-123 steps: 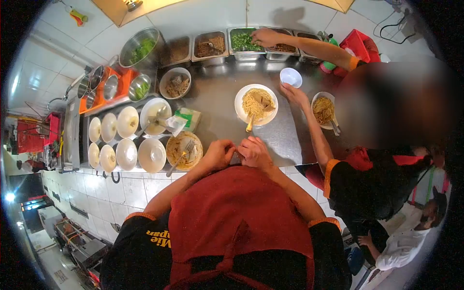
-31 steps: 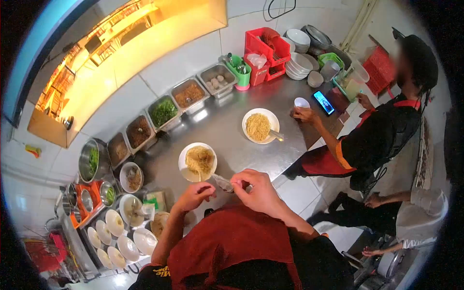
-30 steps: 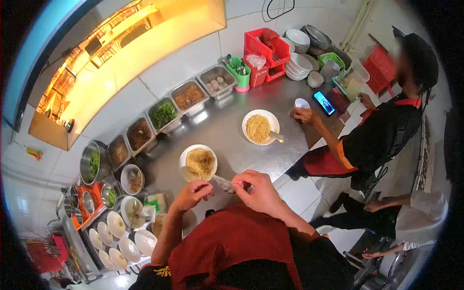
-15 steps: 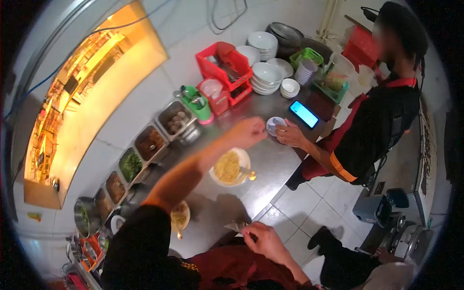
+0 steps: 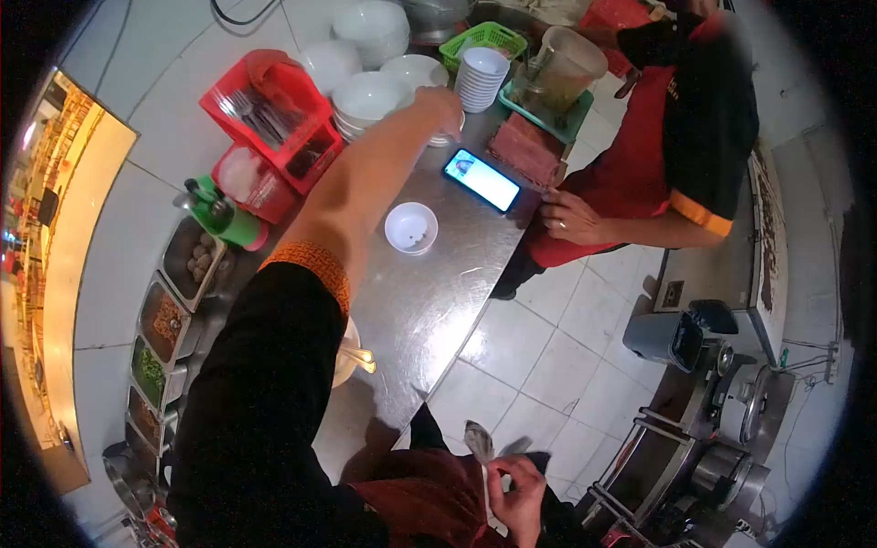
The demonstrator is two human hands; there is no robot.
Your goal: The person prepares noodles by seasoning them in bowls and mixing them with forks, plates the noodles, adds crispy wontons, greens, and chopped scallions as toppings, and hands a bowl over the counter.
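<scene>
My left hand (image 5: 440, 111) reaches far across the steel table (image 5: 416, 315) to the stacked white bowls (image 5: 370, 96). Its fingers point down at the stack's right side, and what they touch is hidden. One small white bowl (image 5: 411, 228) with a few dark bits inside stands alone on the table, right of my forearm. Low in the view, my right hand (image 5: 517, 493) pinches what looks like a metal spoon (image 5: 478, 440), its wide end upward. Behind my left sleeve a bowl (image 5: 345, 363) with a gold-coloured handle over its rim is mostly covered.
A lit phone (image 5: 482, 181) lies near a co-worker's hand (image 5: 568, 217) at the table's right edge. Red cutlery bins (image 5: 274, 114), stacked cups (image 5: 480, 78) and a green basket (image 5: 484, 41) stand at the back. Food trays (image 5: 163, 315) line the left wall.
My left hand has moved from beside the small bowl to the stacked bowls. The co-worker's hand has let go of the small bowl and drawn back. The view has shifted.
</scene>
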